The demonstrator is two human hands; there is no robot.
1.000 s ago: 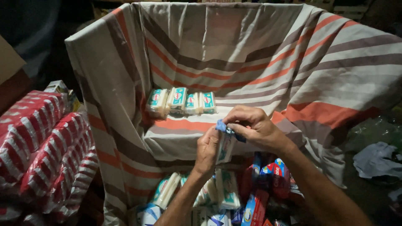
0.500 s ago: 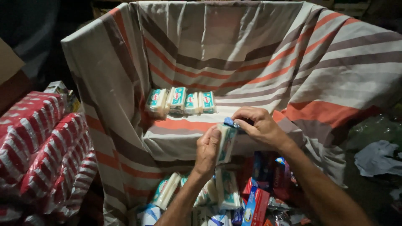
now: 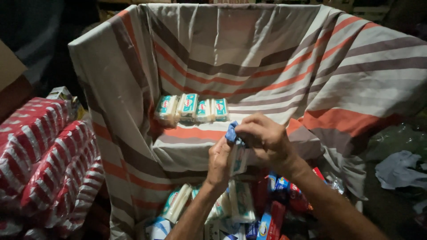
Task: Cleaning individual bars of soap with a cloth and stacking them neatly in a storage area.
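Observation:
My left hand (image 3: 219, 163) grips a small white soap packet (image 3: 239, 159) by its lower part, held upright over the middle of the scene. My right hand (image 3: 263, 135) pinches a blue piece (image 3: 231, 132) at the packet's top. Behind the hands, a row of several white and teal soap packets (image 3: 192, 108) stands on a ledge covered by a striped cloth (image 3: 275, 58). Below my hands lie more soap packets (image 3: 231, 204) and red and blue packages (image 3: 278, 204).
The striped grey, white and orange cloth lines a large box-like container. Red and white wrapped bundles (image 3: 44, 160) are stacked at the left. A crumpled grey rag (image 3: 398, 169) lies at the right. A cardboard edge (image 3: 10, 66) shows at far left.
My hands have shifted slightly right and up with the packet. My right hand's fingers have closed further over the blue top piece.

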